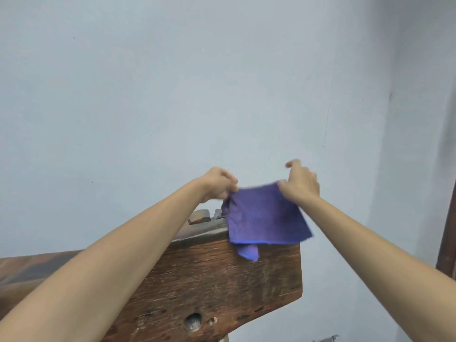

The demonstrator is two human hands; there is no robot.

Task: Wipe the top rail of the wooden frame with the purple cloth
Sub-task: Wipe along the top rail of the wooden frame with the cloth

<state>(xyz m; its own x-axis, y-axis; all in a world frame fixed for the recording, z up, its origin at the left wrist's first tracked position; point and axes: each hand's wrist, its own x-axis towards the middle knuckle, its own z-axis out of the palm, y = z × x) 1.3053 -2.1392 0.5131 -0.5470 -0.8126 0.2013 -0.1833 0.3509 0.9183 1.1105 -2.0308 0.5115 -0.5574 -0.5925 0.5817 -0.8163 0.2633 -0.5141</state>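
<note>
A purple cloth (pixel 265 218) hangs spread between both hands above the right end of a dark, worn wooden frame (pixel 212 280). My left hand (pixel 218 183) pinches the cloth's upper left corner. My right hand (pixel 301 183) grips its upper right corner, index finger raised. The cloth's lower part drapes over the frame's top rail (pixel 199 232) and partly hides the rail's right end. A lower corner of the cloth dangles down the frame's front face.
A pale blue-grey wall (pixel 172 95) fills the background close behind the frame. A dark wooden post (pixel 446 218) stands at the right edge. The frame's front has a round hole (pixel 193 320) and several small pits. A small wooden block (pixel 201 215) sits on the rail.
</note>
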